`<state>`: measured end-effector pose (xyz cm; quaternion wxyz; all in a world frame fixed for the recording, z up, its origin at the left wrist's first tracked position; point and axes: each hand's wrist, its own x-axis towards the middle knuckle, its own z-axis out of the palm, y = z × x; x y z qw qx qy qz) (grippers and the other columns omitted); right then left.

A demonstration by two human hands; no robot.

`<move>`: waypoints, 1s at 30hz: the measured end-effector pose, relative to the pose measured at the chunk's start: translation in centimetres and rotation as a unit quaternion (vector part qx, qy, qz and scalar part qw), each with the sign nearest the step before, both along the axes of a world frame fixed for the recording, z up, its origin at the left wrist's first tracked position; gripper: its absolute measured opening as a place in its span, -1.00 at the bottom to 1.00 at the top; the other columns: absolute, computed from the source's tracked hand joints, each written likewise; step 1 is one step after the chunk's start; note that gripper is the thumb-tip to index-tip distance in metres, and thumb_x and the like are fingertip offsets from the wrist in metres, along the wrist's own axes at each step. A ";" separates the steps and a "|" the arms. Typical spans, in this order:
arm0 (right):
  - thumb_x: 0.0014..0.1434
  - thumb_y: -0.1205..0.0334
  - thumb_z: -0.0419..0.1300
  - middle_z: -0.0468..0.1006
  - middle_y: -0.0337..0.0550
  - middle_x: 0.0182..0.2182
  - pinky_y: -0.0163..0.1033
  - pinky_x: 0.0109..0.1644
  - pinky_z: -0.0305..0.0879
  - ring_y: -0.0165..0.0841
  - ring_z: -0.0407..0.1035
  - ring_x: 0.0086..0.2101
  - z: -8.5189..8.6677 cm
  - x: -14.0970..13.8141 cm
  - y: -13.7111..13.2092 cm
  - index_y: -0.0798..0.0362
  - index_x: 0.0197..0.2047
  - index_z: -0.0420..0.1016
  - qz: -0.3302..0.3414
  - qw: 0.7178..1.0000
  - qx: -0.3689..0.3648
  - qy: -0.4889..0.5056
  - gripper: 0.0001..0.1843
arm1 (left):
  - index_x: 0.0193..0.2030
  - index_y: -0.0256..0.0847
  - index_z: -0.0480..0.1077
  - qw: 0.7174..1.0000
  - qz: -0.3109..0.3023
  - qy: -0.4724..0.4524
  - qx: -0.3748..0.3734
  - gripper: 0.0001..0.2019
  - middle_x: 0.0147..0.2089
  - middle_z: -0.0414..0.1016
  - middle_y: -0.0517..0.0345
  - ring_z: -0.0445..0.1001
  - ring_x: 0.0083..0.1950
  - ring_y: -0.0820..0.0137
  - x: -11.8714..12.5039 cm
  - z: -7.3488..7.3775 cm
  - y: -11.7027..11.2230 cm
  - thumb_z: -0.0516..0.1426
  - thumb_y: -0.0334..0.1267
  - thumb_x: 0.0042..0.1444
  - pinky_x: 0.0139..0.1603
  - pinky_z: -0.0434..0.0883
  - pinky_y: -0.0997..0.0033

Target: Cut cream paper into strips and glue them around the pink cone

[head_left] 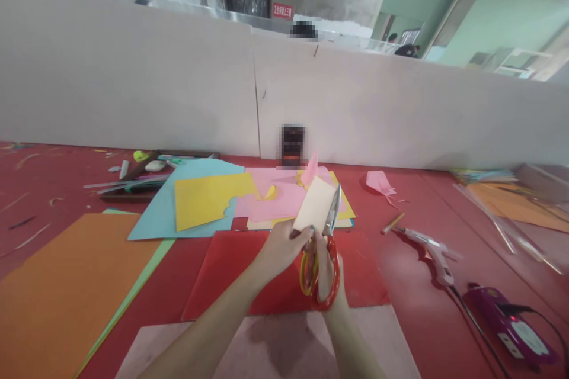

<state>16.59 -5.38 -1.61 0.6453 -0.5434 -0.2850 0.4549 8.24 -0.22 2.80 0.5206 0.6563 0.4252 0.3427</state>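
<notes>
The left hand [284,246] pinches a cream card [315,201]; the right hand [326,266] grips scissors [331,241] beside it; cutting seems underway; the next snip likely needs steady card.

Okay, the colours here are a lot. The scissors [329,226] are silver at the blades with red and yellow on the handles, and the card [315,204] is a plain cream. The surface [422,325] is deep red, and the red sheet [231,272] is brighter. There's a flat yellow sheet [202,201], a light blue sheet [155,213], pale pink paper [267,210], a big orange sheet [80,272] and a lime-ish green sheet [143,278]. The mat [275,349] is a dusty pinkish grey. Glue gun [438,260] looks pale pink, power strip [489,303] is full-on purple with white sockets. Divider [133,83] is off-white, sign [283,10] is red with white characters.
</notes>
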 end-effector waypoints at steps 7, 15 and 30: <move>-0.05 -0.03 0.22 0.48 -0.20 -0.49 -0.37 -0.58 0.23 -0.38 0.39 -0.50 1.1 0.5 0.1 0.10 -0.36 0.37 -0.022 0.998 0.005 0.066 -0.66 | -0.34 -0.28 0.40 0.995 -0.089 0.034 -0.027 -0.76 -0.44 0.46 0.14 0.41 -0.42 0.39 -0.7 -0.2 0.4 0.01 -0.16 0.05 -0.42 0.34 0.46; -0.06 -0.02 0.21 0.34 -0.32 -0.67 -0.37 -0.65 0.14 -0.47 0.22 -0.68 1.3 0.5 -0.1 0.06 -0.53 0.27 -0.032 0.999 0.011 0.008 -0.67 | -0.46 -0.26 0.32 0.984 -0.155 0.049 -0.077 -0.60 -0.51 0.43 0.14 0.44 -0.45 0.37 -1.8 -0.3 0.8 -0.11 0.01 0.13 -0.35 0.35 0.41; 0.00 -0.05 0.16 0.15 -0.37 -0.60 -0.36 -0.46 0.12 -0.47 0.10 -0.56 0.7 -1.4 -0.9 0.03 -0.50 0.17 0.140 0.975 0.010 -0.174 -0.65 | -0.46 -0.24 0.38 0.948 0.297 -0.050 0.105 -0.70 -0.59 0.35 0.24 0.44 -0.46 0.42 -4.0 2.9 2.4 0.05 -0.04 0.05 -0.35 0.33 0.47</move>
